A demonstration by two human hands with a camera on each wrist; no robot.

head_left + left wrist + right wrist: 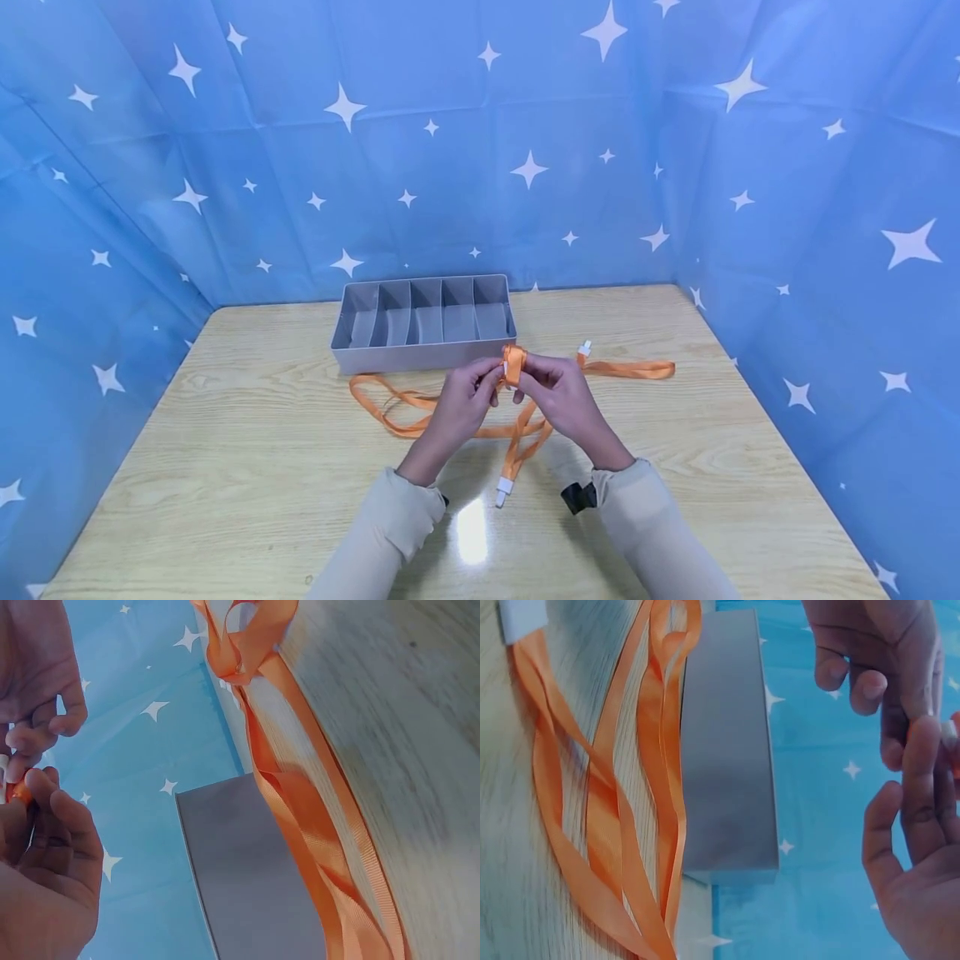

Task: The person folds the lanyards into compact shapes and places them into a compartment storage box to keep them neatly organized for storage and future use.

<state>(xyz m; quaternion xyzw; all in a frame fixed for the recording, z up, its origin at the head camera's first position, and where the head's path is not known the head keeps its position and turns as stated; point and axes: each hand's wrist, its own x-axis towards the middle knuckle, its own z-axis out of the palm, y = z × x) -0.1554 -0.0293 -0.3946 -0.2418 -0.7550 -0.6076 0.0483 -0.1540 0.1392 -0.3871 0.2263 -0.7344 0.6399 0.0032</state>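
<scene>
In the head view, my left hand and right hand meet above the table, pinching a folded orange lanyard between fingers and thumbs. A bit of white shows beside its folded strap. From the left wrist view, the left hand is below and the right hand above; little of the held lanyard shows. The right wrist view has the right hand below and the left hand above. More orange lanyards lie loosely on the table beneath the hands, one ending in a white clip.
A grey divided box with several compartments stands at the back of the wooden table. Right of the hands lies an orange strap with a white clip. A blue star-patterned curtain surrounds the table's back and sides.
</scene>
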